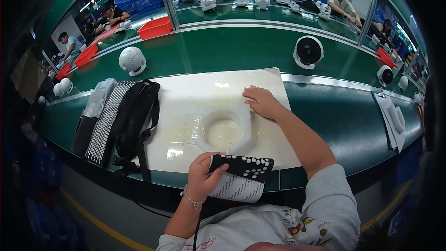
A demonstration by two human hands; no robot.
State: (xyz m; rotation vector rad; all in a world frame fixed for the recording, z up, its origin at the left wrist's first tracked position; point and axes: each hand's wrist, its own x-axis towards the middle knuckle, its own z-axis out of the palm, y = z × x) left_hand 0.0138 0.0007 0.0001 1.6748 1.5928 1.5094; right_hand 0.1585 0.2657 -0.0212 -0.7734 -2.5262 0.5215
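My left hand (204, 175), a beaded bracelet at its wrist, is closed on a sticker sheet (242, 166) near the table's front edge. The sheet is black with white round dots and curls over to show its white printed backing. In front of me a white ring-shaped fixture (245, 132) with a round opening is taped to a pale board (179, 100). My right hand (263, 102) rests by the fixture's far right corner, fingers stretched out toward the left, with nothing visible in it. Whether its fingertips touch the fixture I cannot tell.
Left of the board lie a dotted black strip (109, 118) and a black strapped bag (134, 121). A white round device (132, 60) and a black-fronted one (308, 52) stand on the green conveyor behind. At right is a clipboard with papers (389, 118). Co-workers sit beyond.
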